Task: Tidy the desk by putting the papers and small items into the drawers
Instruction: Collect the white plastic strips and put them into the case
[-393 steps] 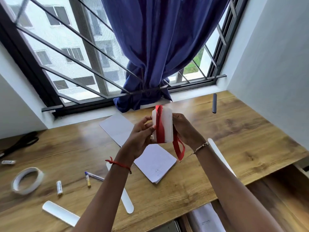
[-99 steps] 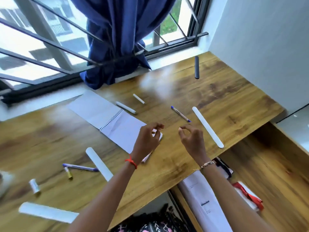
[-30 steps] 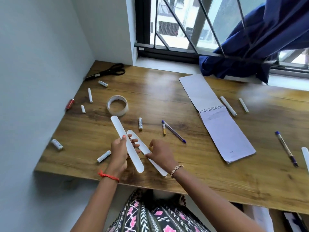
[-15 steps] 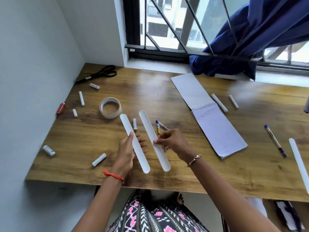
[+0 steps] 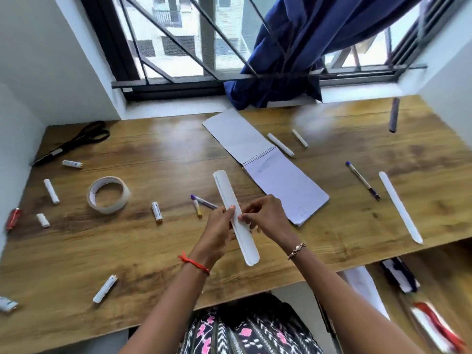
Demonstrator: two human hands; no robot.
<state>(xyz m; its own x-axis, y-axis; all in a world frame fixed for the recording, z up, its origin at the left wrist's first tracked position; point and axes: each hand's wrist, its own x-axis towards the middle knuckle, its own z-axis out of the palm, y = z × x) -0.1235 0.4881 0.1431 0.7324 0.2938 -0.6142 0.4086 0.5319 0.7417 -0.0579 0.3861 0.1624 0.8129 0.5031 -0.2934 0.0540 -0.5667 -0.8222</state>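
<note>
Both forearms are bare as far as the lower edge of the view. Just behind the left hand, the wrist carries a thin red thread, tied in a small knot whose short ends stick out. Behind the right hand, the wrist carries a thin bracelet of pale metal with small links or beads; the details are too small to tell. One nail of the left hand looks pinkish-red. Low in the middle, the person wears a black garment with a printed pattern in white and pink.
</note>
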